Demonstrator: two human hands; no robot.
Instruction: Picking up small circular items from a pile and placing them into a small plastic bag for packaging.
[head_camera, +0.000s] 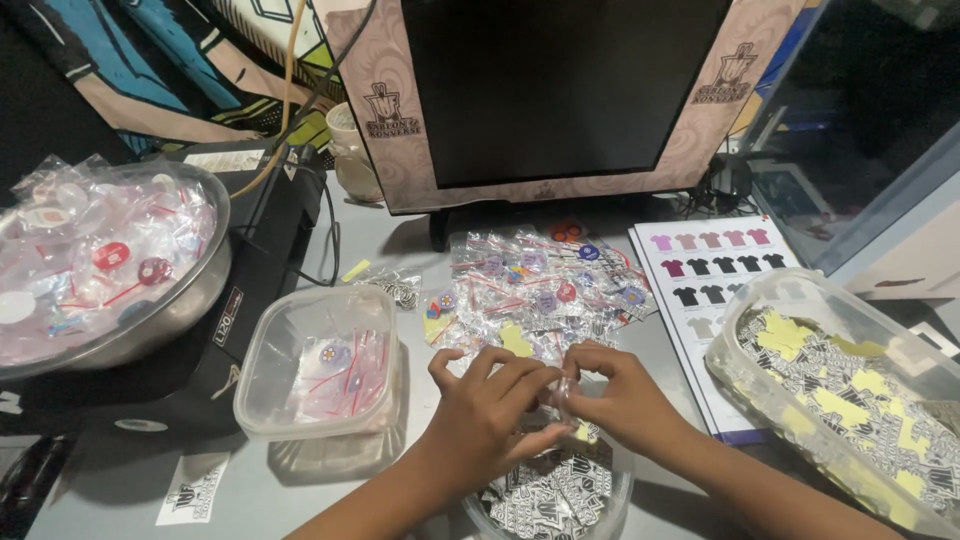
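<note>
Both hands meet low in the middle of the view, over a round clear bowl filled with black-and-white stickers. The left hand has its fingers curled narrow, thumb and forefinger pinched on a small clear plastic sleeve. The right hand closes on the same sleeve from the other side, its fingertips touching those of the left hand. What is inside the sleeve cannot be told.

Just beyond the fingertips, on the grey surface, lies a spread heap of small sealed packets with coloured round badges and yellow cut-outs. Left of the left hand stands a square clear tub with a few red-edged packets in it. Farther left, a large metal bowl piled with bagged round badges rests on a black machine. A printed sticker lies on the surface near the left forearm.

Right of the right hand lies a printed sheet of shirt pictures in pink, black and white rows, and over its edge sits a long clear container of black-and-white and yellow stickers. Beyond the heap of packets stands a dark monitor in a pinkish patterned frame, with a pale mug beside its left edge.
</note>
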